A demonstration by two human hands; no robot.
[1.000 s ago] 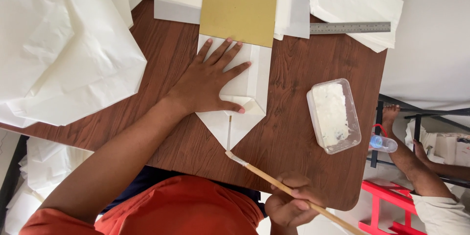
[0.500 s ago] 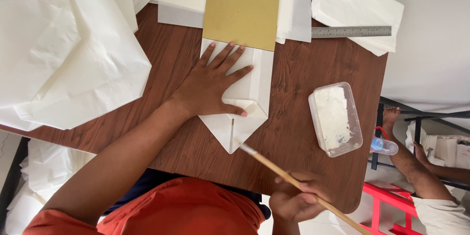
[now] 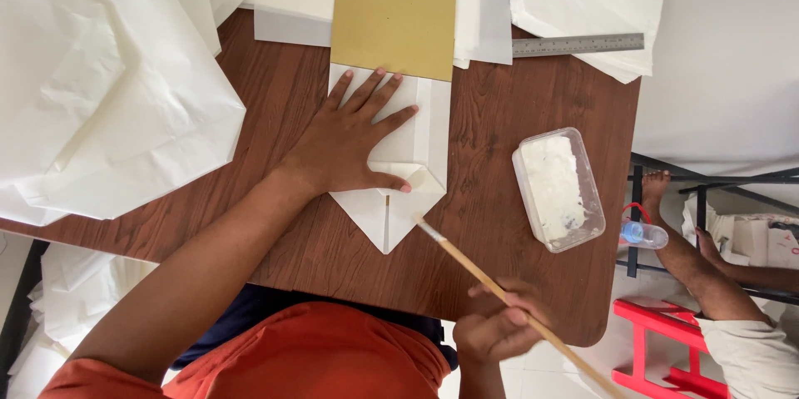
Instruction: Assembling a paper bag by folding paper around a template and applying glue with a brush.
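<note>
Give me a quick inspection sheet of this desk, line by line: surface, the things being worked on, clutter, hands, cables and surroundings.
Surface: brown wooden table, partly covered.
Job's things: folded white paper with pointed lower flap; thin wooden brush, tip at the flap's edge; clear tub of white paste.
Clutter: gold card sheet, steel ruler, loose white paper sheets.
Hands: left hand flat on the folded paper; right hand grips the brush.
Cables: nothing seen.
Surroundings: another person's leg, red stool, small bottle on the floor.
</note>
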